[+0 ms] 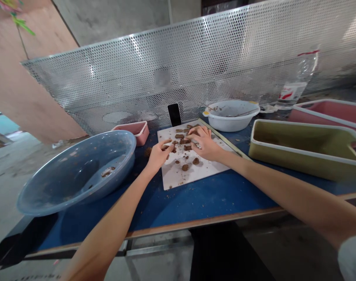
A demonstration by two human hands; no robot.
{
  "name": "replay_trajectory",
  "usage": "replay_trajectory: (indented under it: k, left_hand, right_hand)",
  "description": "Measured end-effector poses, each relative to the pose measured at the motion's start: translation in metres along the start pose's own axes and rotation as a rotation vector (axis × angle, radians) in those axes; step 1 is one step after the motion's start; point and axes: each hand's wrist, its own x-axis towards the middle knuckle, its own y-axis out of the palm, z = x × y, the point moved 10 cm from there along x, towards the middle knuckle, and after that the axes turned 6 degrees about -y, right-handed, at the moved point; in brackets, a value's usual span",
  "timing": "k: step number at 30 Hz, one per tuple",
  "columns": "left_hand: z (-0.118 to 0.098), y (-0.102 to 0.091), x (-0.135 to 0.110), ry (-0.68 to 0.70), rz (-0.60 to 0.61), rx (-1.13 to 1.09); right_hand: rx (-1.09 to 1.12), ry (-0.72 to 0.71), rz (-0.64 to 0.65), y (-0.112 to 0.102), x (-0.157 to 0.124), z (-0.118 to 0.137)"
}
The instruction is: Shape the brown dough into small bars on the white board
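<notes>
On a white board (178,179) lie several dark brown chunks (185,168), some like short sticks, others rounded lumps, with crumbs around them. My left hand (158,156) is at the board's left edge, its thumb and fingers curved round a brown chunk (165,148). Further right, my right hand (206,144) bends over the upper middle of the board, fingers curled down among the stick-shaped pieces (184,142). A small pale, shiny spot shows beneath its palm. What those fingers hold is hidden.
A large blue basin (78,168) stands left, beside a small pink bin (141,132). Behind the board are a phone (174,114) and perforated metal screen (122,86). Rightward stand a white basin (232,123), olive bin (295,152), pink bin (336,111) and plastic bottle (295,84).
</notes>
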Motion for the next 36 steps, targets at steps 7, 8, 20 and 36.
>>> replay_trajectory:
  k: [7, 8, 20, 36]
  left_hand:
    - [-0.020, 0.006, -0.005, 0.279, -0.041, 0.649]
    - [-0.020, 0.010, -0.007, 0.296, -0.016, 0.718]
    - [-0.014, 0.022, -0.009, 0.308, 0.083, 0.967]
    - [-0.015, 0.008, -0.005, 0.273, 0.019, 0.708]
  right_hand:
    - [-0.013, 0.007, 0.022, 0.001, 0.000, 0.000]
    - [-0.016, 0.008, 0.025, 0.001, 0.000, 0.000]
    - [-0.028, -0.015, 0.047, 0.005, 0.000, 0.000]
    - [0.003, -0.021, 0.115, 0.017, -0.001, 0.006]
